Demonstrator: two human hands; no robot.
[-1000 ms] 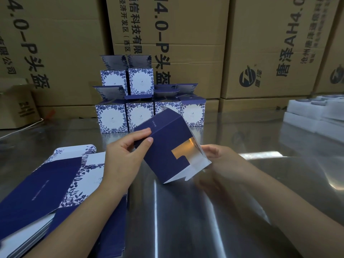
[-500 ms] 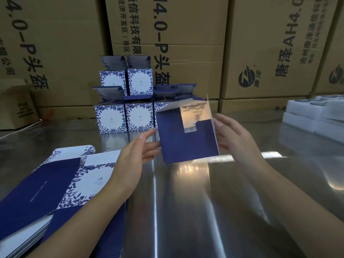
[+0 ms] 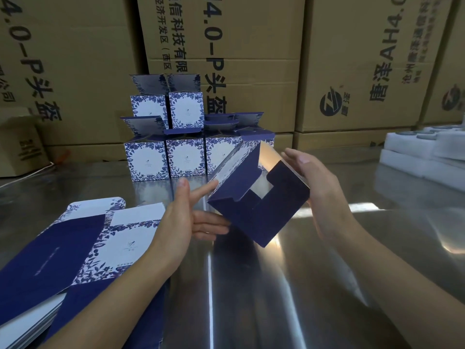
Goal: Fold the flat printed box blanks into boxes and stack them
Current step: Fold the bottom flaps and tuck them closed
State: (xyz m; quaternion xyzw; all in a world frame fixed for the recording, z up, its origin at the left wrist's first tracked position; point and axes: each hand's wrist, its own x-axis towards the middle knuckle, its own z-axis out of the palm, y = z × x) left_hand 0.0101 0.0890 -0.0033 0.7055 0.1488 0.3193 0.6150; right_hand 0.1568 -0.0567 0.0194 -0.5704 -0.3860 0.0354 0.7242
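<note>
A half-folded navy box (image 3: 259,200) with a silver inside hangs tilted above the steel table, its interlocked bottom flaps facing me. My left hand (image 3: 191,215) touches its left side with straight fingers. My right hand (image 3: 317,182) presses flat against its right side. A pile of flat blue-and-white floral blanks (image 3: 83,245) lies at the lower left. Several folded boxes (image 3: 176,137) stand stacked in two tiers at the back centre, their top flaps up.
The reflective steel table (image 3: 314,285) stretches across the view. Large brown shipping cartons (image 3: 352,61) wall off the back. White foam trays (image 3: 425,152) are piled at the right edge. A small open carton (image 3: 17,144) sits at the far left.
The box was lifted off the table and turned between both hands. Its bottom flaps now face me at a tilt, and both hands have gone from gripping to flat contact.
</note>
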